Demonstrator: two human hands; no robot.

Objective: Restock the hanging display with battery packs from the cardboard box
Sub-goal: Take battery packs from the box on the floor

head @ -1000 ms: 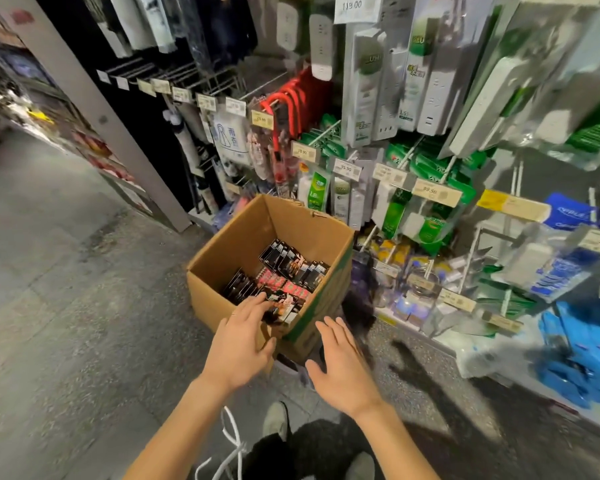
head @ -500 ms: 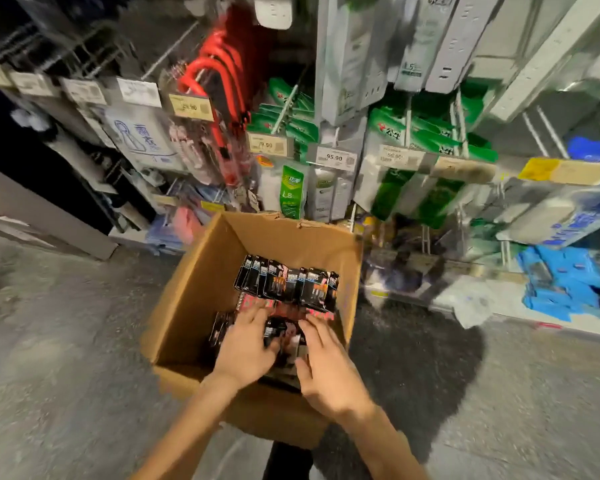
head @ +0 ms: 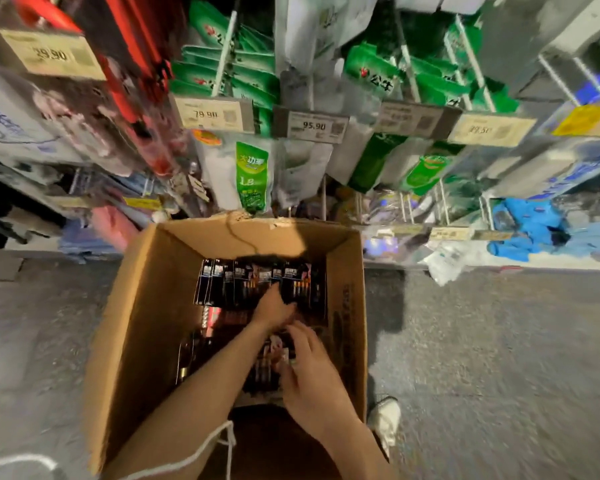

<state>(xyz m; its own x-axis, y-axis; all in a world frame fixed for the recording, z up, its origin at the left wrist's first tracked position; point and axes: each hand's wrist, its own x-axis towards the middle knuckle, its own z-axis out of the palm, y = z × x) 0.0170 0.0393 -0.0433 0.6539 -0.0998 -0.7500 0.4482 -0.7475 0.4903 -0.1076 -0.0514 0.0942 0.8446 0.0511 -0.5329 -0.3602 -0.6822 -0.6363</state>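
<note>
Blur hides whether the left hand (head: pixel 274 308) or right hand (head: pixel 314 379) grips any battery packs (head: pixel 243 282); the hanging display (head: pixel 312 125) is smeared.

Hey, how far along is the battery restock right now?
Done: the cardboard box sits open in front of the hanging display. In hand: left hand and right hand are both inside it on the battery packs; blur hides whether either has a grip. Left: the packs in view all lie in the box, so hanging them is ahead.

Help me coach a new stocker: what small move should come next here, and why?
Probably grip a few battery packs from the far upright row with the left hand and lift them out: it and the right hand are both down inside the cardboard box, nothing lifted yet.
</note>
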